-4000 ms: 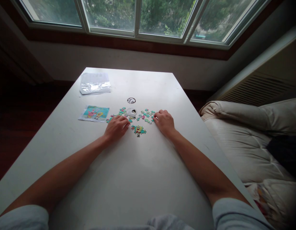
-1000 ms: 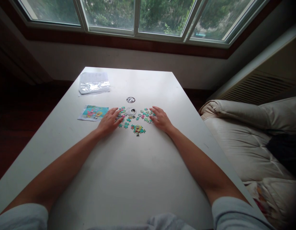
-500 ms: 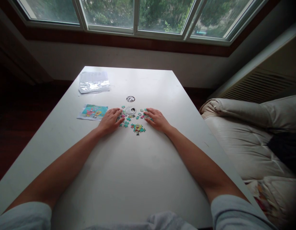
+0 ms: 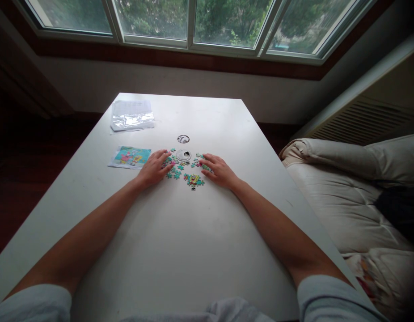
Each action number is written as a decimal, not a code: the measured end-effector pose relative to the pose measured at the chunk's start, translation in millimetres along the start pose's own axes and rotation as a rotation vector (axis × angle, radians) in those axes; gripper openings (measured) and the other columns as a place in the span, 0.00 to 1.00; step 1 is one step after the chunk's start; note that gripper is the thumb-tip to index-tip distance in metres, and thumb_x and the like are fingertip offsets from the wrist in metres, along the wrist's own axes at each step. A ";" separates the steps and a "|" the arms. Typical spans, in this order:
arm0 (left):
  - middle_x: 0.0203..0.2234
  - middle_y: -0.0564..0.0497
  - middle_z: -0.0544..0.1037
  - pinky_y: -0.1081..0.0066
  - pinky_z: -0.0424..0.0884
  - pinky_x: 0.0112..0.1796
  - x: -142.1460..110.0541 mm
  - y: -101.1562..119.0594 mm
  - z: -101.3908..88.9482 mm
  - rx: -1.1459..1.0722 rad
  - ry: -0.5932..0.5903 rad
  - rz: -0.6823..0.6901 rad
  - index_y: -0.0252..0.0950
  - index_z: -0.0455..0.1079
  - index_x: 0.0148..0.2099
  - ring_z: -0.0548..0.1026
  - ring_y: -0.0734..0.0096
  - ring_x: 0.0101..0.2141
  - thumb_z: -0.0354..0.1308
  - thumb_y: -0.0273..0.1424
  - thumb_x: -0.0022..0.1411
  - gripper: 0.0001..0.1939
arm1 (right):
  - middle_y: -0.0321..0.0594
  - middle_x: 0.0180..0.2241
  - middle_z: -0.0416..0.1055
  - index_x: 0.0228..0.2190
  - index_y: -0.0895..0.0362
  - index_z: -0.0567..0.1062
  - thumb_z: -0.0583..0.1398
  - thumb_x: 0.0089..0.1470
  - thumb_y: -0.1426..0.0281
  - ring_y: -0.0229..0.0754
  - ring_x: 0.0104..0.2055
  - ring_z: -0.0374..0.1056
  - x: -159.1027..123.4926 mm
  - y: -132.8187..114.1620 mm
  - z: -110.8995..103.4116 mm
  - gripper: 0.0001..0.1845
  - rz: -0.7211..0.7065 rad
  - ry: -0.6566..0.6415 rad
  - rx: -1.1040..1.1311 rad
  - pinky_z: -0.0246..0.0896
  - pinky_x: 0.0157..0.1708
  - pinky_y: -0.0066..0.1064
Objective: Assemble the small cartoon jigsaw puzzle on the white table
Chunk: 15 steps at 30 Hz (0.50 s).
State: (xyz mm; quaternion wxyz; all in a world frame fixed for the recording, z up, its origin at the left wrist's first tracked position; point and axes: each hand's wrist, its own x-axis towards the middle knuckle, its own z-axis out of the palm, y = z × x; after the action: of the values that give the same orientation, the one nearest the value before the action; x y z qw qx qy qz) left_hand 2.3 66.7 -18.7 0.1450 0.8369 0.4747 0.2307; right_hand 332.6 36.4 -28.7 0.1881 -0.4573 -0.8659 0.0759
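Several small teal and pink jigsaw pieces lie loose in the middle of the white table. My left hand lies flat on their left side, fingers stretched out over some pieces. My right hand lies flat on their right side, fingers spread and covering a few pieces. Between the hands and a little nearer to me sits a joined cluster of pieces with a yellow figure on it. A round cable hole in the table lies just beyond the pieces.
A picture card lies left of my left hand. A clear plastic bag rests at the far left of the table. A second round mark sits behind the hole. A cream cushioned sofa adjoins the table's right edge; windows run behind.
Both hands opened from loosely curled to flat. The right hand slid left, pushing the right-hand pieces inward toward the cluster. The left hand shifted left and slightly farther from me.
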 end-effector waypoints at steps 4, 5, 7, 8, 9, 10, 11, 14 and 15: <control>0.63 0.44 0.69 0.54 0.60 0.65 3.6 7.4 -5.0 -0.292 0.044 -0.086 0.37 0.69 0.63 0.66 0.55 0.63 0.48 0.50 0.70 0.29 | 0.43 0.70 0.56 0.62 0.48 0.69 0.54 0.67 0.54 0.54 0.72 0.50 -0.9 -1.0 2.1 0.27 0.005 -0.009 0.009 0.50 0.69 0.53; 0.62 0.44 0.71 0.55 0.61 0.64 4.1 8.6 -6.7 -0.370 0.062 -0.118 0.37 0.69 0.62 0.67 0.56 0.62 0.47 0.49 0.70 0.29 | 0.43 0.70 0.56 0.63 0.48 0.69 0.54 0.67 0.54 0.54 0.72 0.50 -0.8 -0.7 2.5 0.27 0.004 -0.012 0.010 0.50 0.69 0.53; 0.60 0.45 0.73 0.56 0.64 0.62 4.8 9.1 -10.0 -0.493 0.107 -0.177 0.37 0.70 0.61 0.70 0.56 0.60 0.47 0.48 0.70 0.28 | 0.44 0.70 0.55 0.63 0.48 0.68 0.54 0.67 0.54 0.54 0.73 0.49 -0.5 0.0 3.2 0.27 -0.002 -0.018 0.006 0.49 0.69 0.53; 0.59 0.45 0.74 0.57 0.65 0.61 5.0 7.9 -11.3 -0.530 0.134 -0.201 0.36 0.71 0.61 0.71 0.56 0.58 0.48 0.46 0.69 0.27 | 0.44 0.70 0.55 0.63 0.49 0.68 0.54 0.67 0.54 0.54 0.73 0.49 -0.3 0.2 3.4 0.27 -0.005 -0.019 0.003 0.49 0.69 0.53; 0.58 0.45 0.75 0.57 0.66 0.60 5.4 5.7 -12.5 -0.551 0.165 -0.223 0.36 0.72 0.60 0.72 0.57 0.57 0.48 0.45 0.69 0.26 | 0.45 0.70 0.55 0.63 0.50 0.68 0.54 0.67 0.54 0.54 0.73 0.48 -0.2 0.3 3.4 0.28 -0.009 -0.019 0.001 0.49 0.70 0.53; 0.56 0.45 0.77 0.58 0.67 0.59 5.9 2.4 -13.4 -0.554 0.204 -0.245 0.36 0.73 0.58 0.73 0.57 0.55 0.49 0.44 0.68 0.25 | 0.45 0.70 0.56 0.63 0.50 0.68 0.54 0.67 0.54 0.53 0.73 0.48 -0.1 0.3 3.3 0.28 -0.010 -0.017 0.002 0.49 0.70 0.53; 0.54 0.45 0.78 0.59 0.68 0.57 6.5 -2.0 -14.1 -0.545 0.244 -0.273 0.36 0.74 0.57 0.74 0.57 0.54 0.50 0.43 0.67 0.24 | 0.45 0.70 0.56 0.63 0.49 0.68 0.54 0.67 0.54 0.53 0.73 0.49 -0.3 0.2 3.1 0.27 -0.011 -0.015 0.003 0.49 0.70 0.53; 0.50 0.46 0.80 0.61 0.71 0.52 9.0 -19.4 -15.6 -0.489 0.352 -0.388 0.35 0.76 0.51 0.76 0.59 0.49 0.51 0.41 0.64 0.21 | 0.44 0.70 0.56 0.63 0.49 0.68 0.54 0.67 0.55 0.53 0.73 0.49 -1.4 -0.8 2.4 0.27 -0.009 -0.012 0.010 0.49 0.70 0.53; 0.49 0.46 0.80 0.62 0.72 0.50 9.8 -25.6 -16.1 -0.485 0.378 -0.426 0.35 0.76 0.50 0.76 0.60 0.48 0.51 0.40 0.64 0.21 | 0.44 0.70 0.56 0.63 0.49 0.68 0.54 0.67 0.55 0.53 0.73 0.49 -2.0 -1.2 2.1 0.27 -0.010 -0.013 0.012 0.49 0.70 0.53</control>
State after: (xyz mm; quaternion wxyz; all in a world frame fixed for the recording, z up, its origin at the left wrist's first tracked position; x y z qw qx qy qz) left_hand -20.3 88.5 -14.3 0.2937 0.6035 0.5879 0.4516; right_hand 331.9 34.2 -30.8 0.1854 -0.4513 -0.8689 0.0831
